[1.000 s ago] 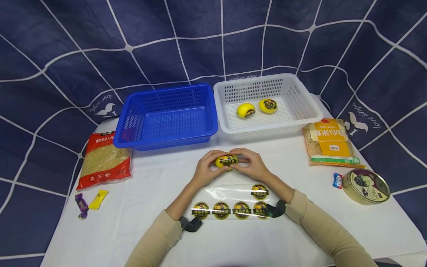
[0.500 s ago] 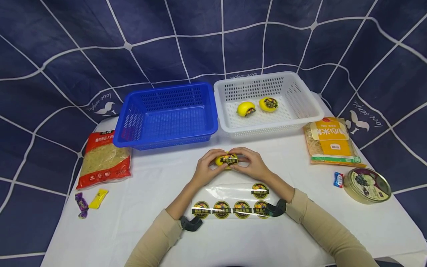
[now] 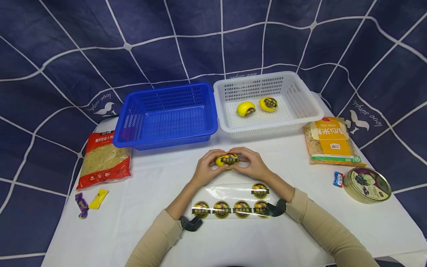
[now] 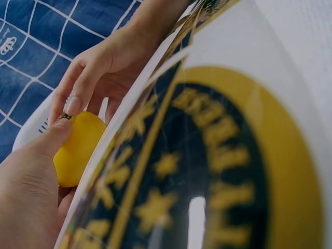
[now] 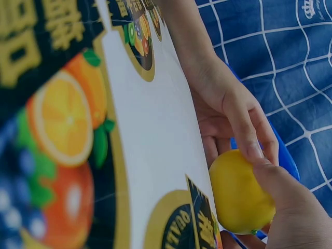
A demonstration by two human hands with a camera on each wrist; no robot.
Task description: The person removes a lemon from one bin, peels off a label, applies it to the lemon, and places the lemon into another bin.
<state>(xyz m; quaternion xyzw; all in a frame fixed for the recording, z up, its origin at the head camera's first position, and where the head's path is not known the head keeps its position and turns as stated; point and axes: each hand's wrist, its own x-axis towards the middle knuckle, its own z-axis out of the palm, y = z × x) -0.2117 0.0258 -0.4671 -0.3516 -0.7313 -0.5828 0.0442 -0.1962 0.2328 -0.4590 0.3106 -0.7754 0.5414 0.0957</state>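
Between both hands is a yellow lemon (image 3: 219, 161) with a round black-and-gold sticker (image 3: 229, 159) on its upper face. The left hand (image 3: 207, 170) holds its left end, fingers curled behind and thumb in front. On the right end, the right hand (image 3: 252, 165) grips it the same way. Both wrist views show the lemon (image 4: 80, 148) (image 5: 239, 192) with thumbs and fingertips against it. Just in front of the hands lies a clear sticker sheet (image 3: 227, 191) bearing several round fruit stickers. The right wrist's black band (image 3: 277, 208) overlaps one sticker.
A blue basket (image 3: 166, 141) stands at back left. Beside it, a white basket (image 3: 267, 128) holds two stickered lemons (image 3: 245, 109) (image 3: 268, 104). A red pasta bag (image 3: 106, 161) and candies (image 3: 98, 199) lie left; a noodle bag (image 3: 331, 142), small packet (image 3: 338, 179) and round tin (image 3: 367, 185) sit right.
Both hands stay in place around the lemon. The sticker on it appears shifted very slightly; the camera view has moved a little.
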